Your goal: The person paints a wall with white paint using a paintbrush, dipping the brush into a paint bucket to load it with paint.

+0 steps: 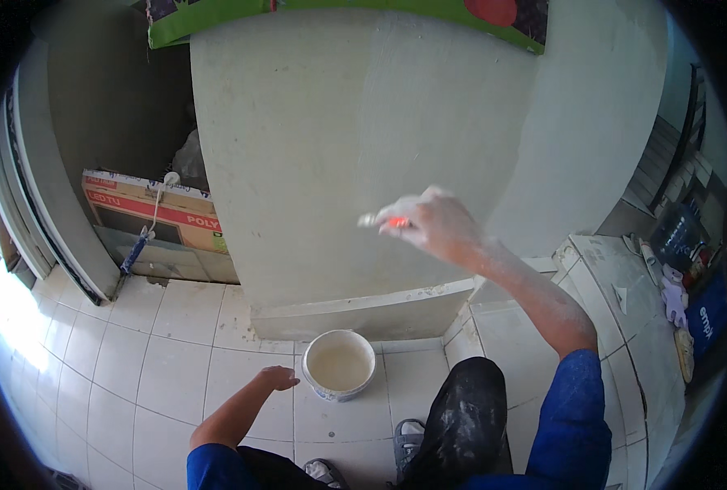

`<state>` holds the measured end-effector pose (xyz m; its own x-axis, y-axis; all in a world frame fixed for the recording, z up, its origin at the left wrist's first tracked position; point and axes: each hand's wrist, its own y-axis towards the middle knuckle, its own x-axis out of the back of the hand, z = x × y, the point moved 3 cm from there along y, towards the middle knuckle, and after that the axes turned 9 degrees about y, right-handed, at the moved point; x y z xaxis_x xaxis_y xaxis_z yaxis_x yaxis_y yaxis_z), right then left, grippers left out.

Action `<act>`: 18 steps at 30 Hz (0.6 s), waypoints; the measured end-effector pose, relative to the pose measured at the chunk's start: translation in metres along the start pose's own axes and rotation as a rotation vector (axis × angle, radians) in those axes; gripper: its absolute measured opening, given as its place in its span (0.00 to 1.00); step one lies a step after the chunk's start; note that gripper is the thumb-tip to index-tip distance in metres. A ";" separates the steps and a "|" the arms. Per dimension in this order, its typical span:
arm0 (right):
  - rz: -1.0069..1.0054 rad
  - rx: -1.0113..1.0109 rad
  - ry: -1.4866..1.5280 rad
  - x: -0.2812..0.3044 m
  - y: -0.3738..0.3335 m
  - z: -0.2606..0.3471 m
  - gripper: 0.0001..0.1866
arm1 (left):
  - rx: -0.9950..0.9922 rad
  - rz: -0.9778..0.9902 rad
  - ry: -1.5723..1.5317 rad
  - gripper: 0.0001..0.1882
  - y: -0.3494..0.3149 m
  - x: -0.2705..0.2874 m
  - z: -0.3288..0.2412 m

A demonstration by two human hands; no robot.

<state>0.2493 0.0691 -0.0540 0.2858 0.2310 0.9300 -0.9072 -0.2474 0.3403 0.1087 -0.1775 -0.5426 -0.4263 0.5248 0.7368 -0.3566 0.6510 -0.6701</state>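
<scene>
My right hand, coated with white powder up the forearm, is raised in front of the pale wall. Its fingers are closed around a small tool with an orange-red handle; a whitish end sticks out to the left, and its exact kind is unclear. Low on the left, my left hand hangs just beside a round white bucket, apart from its rim. Its fingers are mostly turned from sight, and I see nothing in them. Off-white material fills part of the bucket, which stands on the tiles.
A ledge runs along the wall's foot. To the right rises a tiled step with a purple toy and bags. A cardboard box leans in the left recess, a blue paint roller before it. A green-edged panel hangs above.
</scene>
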 end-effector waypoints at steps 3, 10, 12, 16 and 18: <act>-0.381 -0.066 -0.169 0.044 0.010 0.004 0.08 | -0.003 -0.003 -0.005 0.28 0.000 -0.002 0.000; -1.007 0.247 -0.579 0.092 0.027 0.000 0.09 | -0.049 0.032 0.023 0.30 0.005 -0.012 0.002; -1.059 0.292 -0.656 0.094 0.026 -0.009 0.10 | -0.057 -0.004 0.019 0.28 0.008 -0.005 -0.003; -0.896 0.239 -0.620 0.073 0.024 -0.012 0.10 | -0.048 -0.024 0.010 0.27 0.010 -0.007 -0.002; -0.799 0.236 -0.568 0.068 0.022 -0.009 0.10 | -0.039 -0.024 0.004 0.27 0.011 -0.012 -0.001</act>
<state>0.2460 0.0883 0.0152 0.9440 -0.0564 0.3250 -0.3187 -0.4105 0.8544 0.1107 -0.1766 -0.5587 -0.4144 0.5114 0.7528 -0.3339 0.6841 -0.6485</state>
